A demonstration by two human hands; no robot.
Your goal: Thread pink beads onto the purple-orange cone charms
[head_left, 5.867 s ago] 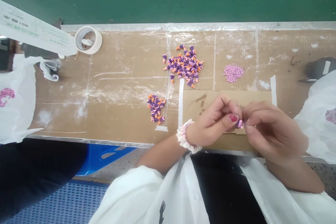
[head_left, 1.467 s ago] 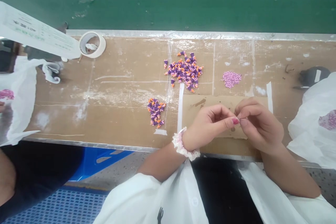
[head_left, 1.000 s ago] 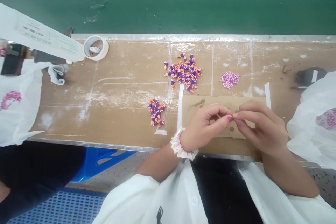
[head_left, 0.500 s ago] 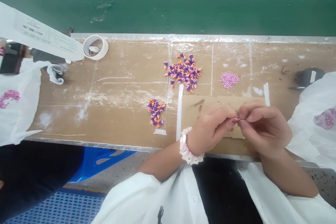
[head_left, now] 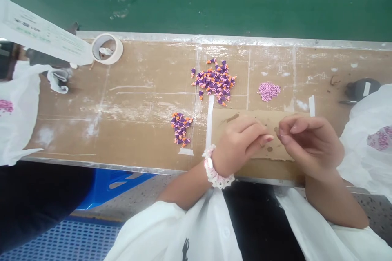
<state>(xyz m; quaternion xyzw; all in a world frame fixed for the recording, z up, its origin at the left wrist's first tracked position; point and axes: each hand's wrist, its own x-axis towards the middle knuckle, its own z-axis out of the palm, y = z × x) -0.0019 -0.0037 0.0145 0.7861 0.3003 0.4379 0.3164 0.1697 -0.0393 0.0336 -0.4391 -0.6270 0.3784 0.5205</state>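
Drawing apart, the two hands have a gap between the fingertips now, whereas half a sec. ago they met over the same spot. The R hand (head_left: pixel 315 147) has thumb and index tips pinched together on a tiny pinkish piece (head_left: pixel 281 135), approx. bead-sized (too small to ID for sure). The L hand (head_left: pixel 239 142), with a white-and-pink lace scrunchie (head_left: pixel 217 170) at the wrist, is curled palm-down, thumb pointing R; can't tell if it's gripping anything, as the back of the hand hides the inside. Approx. 6 sec. ago a purple-and-pink piece showed btwn. both hands' fingers.

Both hands are above a cardboard mat (head_left: pixel 220 116) on the near side of the table, w/ a white tape strip (head_left: pixel 210 120) along its L edge. Just beyond, far centre, is the larger pile of purple-and-orange figurines (head_left: pixel 216 80); a smaller figurine pile (head_left: pixel 181 129) sits nearer and to the L. Pink beads (head_left: pixel 269 91) lie heaped far R of the big pile. All 3 heaps look about the same as before. Far L: a masking tape roll (head_left: pixel 116 52), standing beside a printed white sheet (head_left: pixel 45 34).
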